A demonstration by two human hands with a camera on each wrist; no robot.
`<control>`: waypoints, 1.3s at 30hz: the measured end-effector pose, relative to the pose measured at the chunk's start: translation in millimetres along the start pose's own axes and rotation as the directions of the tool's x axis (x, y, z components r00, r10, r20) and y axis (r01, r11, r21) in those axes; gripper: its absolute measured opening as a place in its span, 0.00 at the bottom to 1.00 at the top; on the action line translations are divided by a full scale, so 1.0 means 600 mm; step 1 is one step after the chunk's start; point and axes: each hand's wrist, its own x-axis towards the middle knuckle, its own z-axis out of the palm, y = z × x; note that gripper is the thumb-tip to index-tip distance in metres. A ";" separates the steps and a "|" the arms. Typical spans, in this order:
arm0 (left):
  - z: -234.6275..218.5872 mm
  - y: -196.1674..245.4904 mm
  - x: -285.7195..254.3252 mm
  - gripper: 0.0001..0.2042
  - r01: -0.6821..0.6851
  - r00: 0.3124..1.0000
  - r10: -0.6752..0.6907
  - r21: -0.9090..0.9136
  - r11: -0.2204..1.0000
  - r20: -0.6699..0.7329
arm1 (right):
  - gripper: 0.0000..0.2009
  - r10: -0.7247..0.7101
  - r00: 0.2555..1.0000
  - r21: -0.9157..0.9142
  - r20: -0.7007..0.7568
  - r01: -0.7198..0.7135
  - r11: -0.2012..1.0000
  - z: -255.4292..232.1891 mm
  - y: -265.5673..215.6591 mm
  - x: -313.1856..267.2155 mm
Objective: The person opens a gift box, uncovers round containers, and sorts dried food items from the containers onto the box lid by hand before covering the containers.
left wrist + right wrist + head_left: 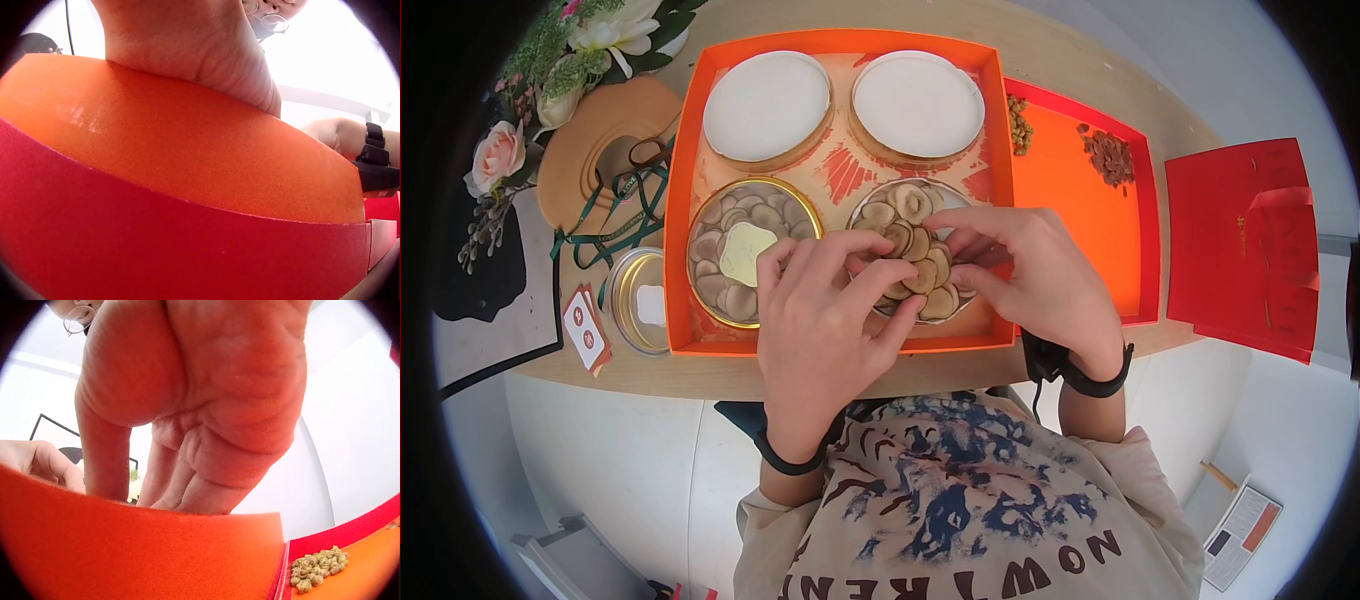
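Observation:
Many round, flat dried slices [920, 275] with brown rims fill a round tin at the near right of the orange box [700, 200]. My left hand [820, 310] reaches over the tin from the left, its index finger and thumb spread on the slices. From the other side my right hand [1035, 270] touches the slices, thumb and forefinger apart. In the right wrist view its fingers point down behind the box wall. The left wrist view shows my left wrist over the box edge, fingers hidden. Beside it stands a gold-rimmed tin [810, 205] of similar slices with a pale label.
Two white-lidded tins [767, 105] sit at the back of the box. On the right, a red tray [1080, 250] holds small dried pieces [317, 569]; beyond it lies a red bag [1245, 250]. A lid [640, 300], ribbon [625, 215], cards [585, 335] and flowers [500, 155] are on the left.

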 end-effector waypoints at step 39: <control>0.002 -0.002 0.003 0.13 -0.020 0.999 0.019 -0.032 0.999 -0.039 | 0.10 0.069 0.987 0.065 -0.147 -0.060 0.996 0.000 0.004 -0.005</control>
